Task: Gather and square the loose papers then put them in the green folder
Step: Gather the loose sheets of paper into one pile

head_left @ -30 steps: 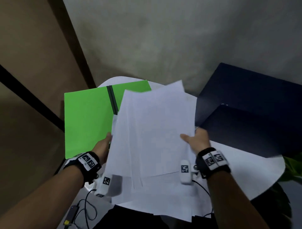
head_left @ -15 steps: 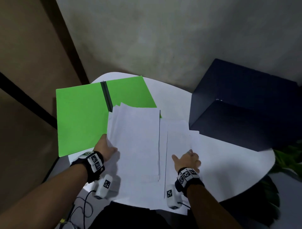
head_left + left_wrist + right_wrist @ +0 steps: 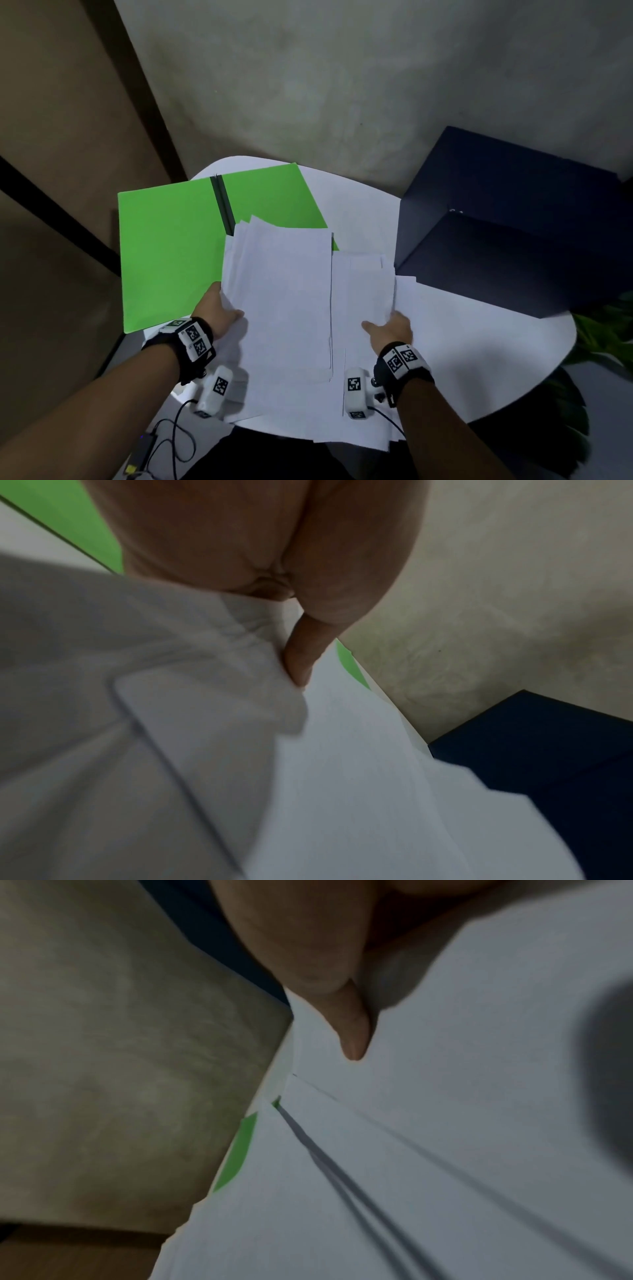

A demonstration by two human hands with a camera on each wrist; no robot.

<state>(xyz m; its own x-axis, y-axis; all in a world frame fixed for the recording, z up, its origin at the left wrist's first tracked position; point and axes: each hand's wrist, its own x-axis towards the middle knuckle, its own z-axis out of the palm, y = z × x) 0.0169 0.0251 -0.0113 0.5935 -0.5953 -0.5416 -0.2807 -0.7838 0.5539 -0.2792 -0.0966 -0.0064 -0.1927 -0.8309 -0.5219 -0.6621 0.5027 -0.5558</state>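
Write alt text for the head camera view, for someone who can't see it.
Two hands gather loose white papers on a round white table: the left hand grips the stack's left edge, the right hand holds sheets lying to the right. An open green folder lies at the far left, partly under the papers, and a dark blue box sits at the right.

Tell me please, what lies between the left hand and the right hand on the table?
In the head view, loose white papers lie between the left hand and the right hand, in overlapping, unsquared piles. Their far edge covers part of the open green folder.
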